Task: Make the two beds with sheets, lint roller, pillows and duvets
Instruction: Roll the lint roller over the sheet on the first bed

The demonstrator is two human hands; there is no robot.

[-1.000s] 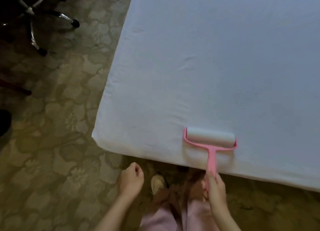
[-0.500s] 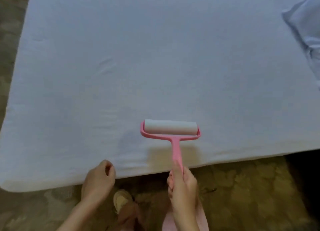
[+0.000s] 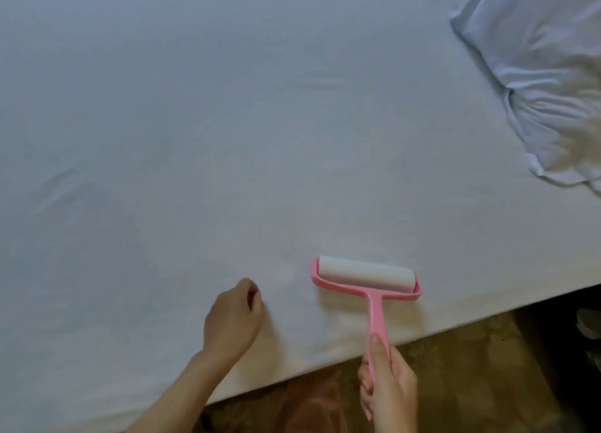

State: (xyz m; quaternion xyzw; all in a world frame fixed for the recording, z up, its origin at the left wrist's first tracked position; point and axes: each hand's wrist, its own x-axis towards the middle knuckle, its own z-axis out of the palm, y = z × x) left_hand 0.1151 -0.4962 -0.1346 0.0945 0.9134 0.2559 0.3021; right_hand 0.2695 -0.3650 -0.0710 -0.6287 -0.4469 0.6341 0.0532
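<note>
Cloth fills nearly the whole view: a white sheet [image 3: 227, 123] drawn mostly smooth over the bed [image 3: 507, 297], with a few faint creases at the left and centre. The lint roller [image 3: 367, 278] lies with its white drum flat on the sheet close to the bed's near edge, right of centre. Its pink frame and handle run back toward the person.

The right hand [image 3: 388, 387] comes up from the bottom of the view, past the mattress edge and over the floor. Its grip is closed round the end of the pink handle, thumb laid along the top and pointing toward the drum, fingers wrapped underneath.

The left hand [image 3: 232, 319] reaches in from the lower left, its forearm slanting across the near edge of the bed. It sits left of the roller and apart from it. Its fingers curl loosely inward and its grip holds nothing. It seems to rest on the sheet, though contact is hard to judge from this angle.

A rumpled white pillow [image 3: 546, 75] lies at the far right of the bed. Patterned carpet [image 3: 471, 367] shows beyond the mattress edge at the lower right.
</note>
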